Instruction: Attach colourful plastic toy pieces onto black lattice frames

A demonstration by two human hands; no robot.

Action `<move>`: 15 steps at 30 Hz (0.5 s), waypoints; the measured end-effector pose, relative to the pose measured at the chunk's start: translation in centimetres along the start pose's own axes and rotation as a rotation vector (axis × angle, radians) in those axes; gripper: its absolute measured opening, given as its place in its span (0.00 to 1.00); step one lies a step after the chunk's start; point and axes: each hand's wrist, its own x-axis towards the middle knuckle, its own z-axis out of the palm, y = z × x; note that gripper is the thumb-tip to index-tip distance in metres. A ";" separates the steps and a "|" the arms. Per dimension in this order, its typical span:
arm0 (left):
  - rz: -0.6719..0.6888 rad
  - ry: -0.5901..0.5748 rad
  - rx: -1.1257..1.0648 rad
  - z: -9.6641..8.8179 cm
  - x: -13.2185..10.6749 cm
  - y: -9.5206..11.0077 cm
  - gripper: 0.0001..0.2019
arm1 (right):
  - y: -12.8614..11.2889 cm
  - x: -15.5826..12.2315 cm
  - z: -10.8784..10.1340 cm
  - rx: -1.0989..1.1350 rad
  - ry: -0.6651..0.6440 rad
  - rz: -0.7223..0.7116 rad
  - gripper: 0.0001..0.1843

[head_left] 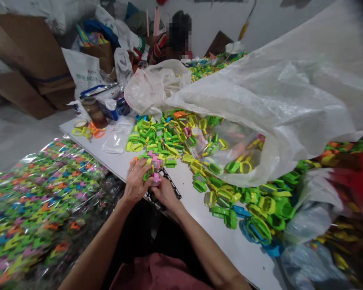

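Note:
My left hand point(136, 180) is at the table's near edge, its fingers curled over small green and pink plastic pieces. My right hand point(167, 193) is close beside it, fingers closed at a pink plastic piece point(156, 179) between the two hands. The exact grip of the fingertips is partly hidden. Under and beside the right hand lies a black openwork frame point(171, 183). Just beyond the hands, a heap of green and yellow hollow plastic toy pieces point(157, 139) covers the white table point(184, 177).
A big translucent bag point(260, 92) spills more pieces at the right. Clear plastic sleeves point(118, 136), scissors point(97, 130), a brown jar point(94, 112) and a blue basket point(121, 108) stand left. A large bag of colourful pieces point(48, 193) lies lower left. Another person point(160, 48) sits behind.

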 end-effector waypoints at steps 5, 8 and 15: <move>0.080 -0.019 0.069 0.6 0.3 -0.1 0.17 | -0.8 1.0 1.1 -0.244 -0.073 0.062 0.20; 0.068 -0.006 0.133 0.9 0.8 -0.3 0.12 | -0.6 2.0 1.6 -0.254 -0.095 0.010 0.19; 0.027 0.034 0.130 1.6 1.4 -0.5 0.09 | 0.6 3.7 -6.6 -0.367 -0.068 0.025 0.12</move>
